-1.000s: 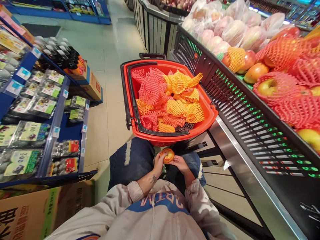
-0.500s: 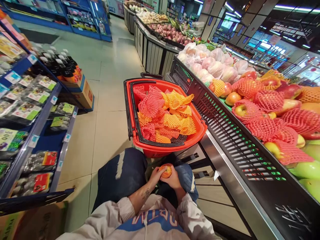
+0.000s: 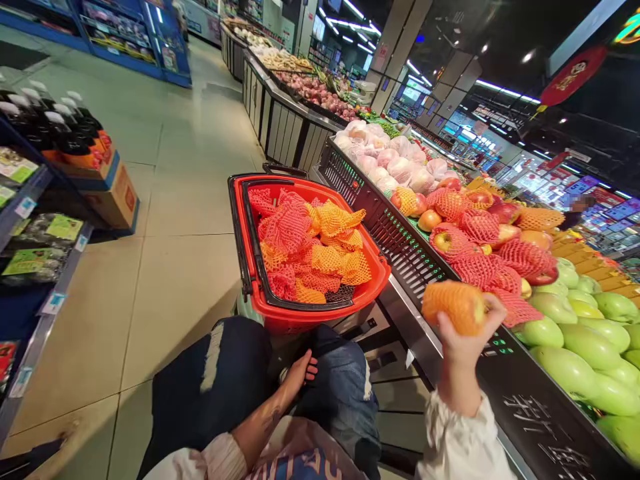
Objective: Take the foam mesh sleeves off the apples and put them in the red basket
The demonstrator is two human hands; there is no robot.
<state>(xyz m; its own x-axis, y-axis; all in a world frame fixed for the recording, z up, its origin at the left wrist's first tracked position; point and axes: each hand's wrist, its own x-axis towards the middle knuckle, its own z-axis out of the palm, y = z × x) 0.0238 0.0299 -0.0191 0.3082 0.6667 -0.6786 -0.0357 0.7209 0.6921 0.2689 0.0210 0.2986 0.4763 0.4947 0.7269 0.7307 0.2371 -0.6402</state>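
Observation:
My right hand (image 3: 463, 347) is wrapped round an apple in an orange foam net (image 3: 454, 308), raised in front of the fruit display. My left hand (image 3: 300, 371) rests by my knee, fingers loosely curled but not closed, nothing in it. Ahead of my knees stands a red shopping basket (image 3: 373, 280) heaped with pink and orange foam nets (image 3: 287, 223). On the display beyond my right hand lie apples in pink foam nets (image 3: 477, 230). Green fruit (image 3: 570, 347) is piled to the right of them.
A black slatted display edge (image 3: 395, 230) runs diagonally along my right side. Bagged fruit (image 3: 395, 160) lies at its far end. At left are a shelf rack (image 3: 55, 300) and a carton of bottles (image 3: 113, 193). Tiled floor (image 3: 180, 267) stretches between.
Both hands held the netted apple low between my knees. My right hand has carried it up and right to the display. My left hand has let go. The view has turned right.

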